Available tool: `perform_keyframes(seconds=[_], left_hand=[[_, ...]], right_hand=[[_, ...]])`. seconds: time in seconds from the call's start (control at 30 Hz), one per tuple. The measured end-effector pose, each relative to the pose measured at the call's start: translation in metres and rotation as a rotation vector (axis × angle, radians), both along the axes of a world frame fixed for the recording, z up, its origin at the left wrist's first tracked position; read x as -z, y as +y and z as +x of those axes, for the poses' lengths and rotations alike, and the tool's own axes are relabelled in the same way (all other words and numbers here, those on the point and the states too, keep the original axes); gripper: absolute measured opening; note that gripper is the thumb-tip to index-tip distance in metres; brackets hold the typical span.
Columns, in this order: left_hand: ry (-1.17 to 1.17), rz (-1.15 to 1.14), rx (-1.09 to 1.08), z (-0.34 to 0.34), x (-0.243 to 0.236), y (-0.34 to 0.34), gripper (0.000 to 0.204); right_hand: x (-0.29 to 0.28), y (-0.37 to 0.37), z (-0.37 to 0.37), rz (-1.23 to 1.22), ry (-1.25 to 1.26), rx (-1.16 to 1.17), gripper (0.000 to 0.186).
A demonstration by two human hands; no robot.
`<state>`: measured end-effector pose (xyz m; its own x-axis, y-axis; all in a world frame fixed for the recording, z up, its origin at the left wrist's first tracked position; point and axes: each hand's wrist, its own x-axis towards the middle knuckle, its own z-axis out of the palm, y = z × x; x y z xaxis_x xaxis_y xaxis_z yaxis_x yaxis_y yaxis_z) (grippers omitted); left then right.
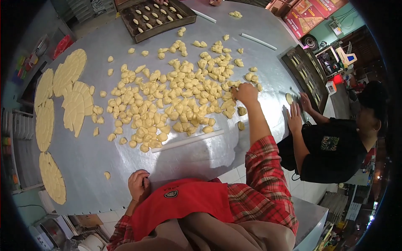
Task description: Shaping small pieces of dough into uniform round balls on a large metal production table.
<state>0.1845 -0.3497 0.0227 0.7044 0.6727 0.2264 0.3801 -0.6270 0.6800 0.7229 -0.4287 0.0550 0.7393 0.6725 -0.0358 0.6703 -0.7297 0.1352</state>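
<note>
A wide heap of small pale-yellow dough pieces (pixel 184 100) covers the middle of the metal table (pixel 83 167). At the heap's right edge my right hand (pixel 247 94) reaches down, its fingers bent and closed around a dough piece, partly hidden by the hand. Loose dough pieces (pixel 241 111) lie just below that wrist. My left hand (pixel 138 184) rests curled at the table's near edge; a dark spot shows between its fingers, and what it holds, if anything, is hidden. A white rolling pin (pixel 188 141) lies along the near side of the heap.
Flat scored dough sheets (pixel 45 125) lie at the left. A baking tray (pixel 159 21) with shaped dough stands at the far side, another tray (pixel 307 77) at the right. A co-worker (pixel 331 146) at right has both hands beside a flat dough disc (pixel 289 98). Another white rod (pixel 258 42) lies far right.
</note>
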Motion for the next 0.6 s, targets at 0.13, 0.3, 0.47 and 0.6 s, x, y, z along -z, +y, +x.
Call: perform_keyframes(seconds=[0.13,0.3,0.47,0.6], left_hand=[[0.003,0.017,0.011,-0.003,0.004,0.001,0.019],[0.024,-0.008,-0.006,-0.003,0.004,0.001,0.019],[0.023,-0.031,-0.002,-0.007,0.006,0.002,0.020],[0.025,-0.038,0.008,-0.003,0.004,0.004,0.019]], right_hand=[[0.042,0.014,0.010,0.114,0.112,-0.079,0.026],[0.026,0.004,0.059,0.938,0.587,0.255,0.038],[-0.003,0.009,0.046,0.414,-0.242,0.025,0.050],[-0.021,-0.009,-0.004,0.143,0.258,0.131,0.034]])
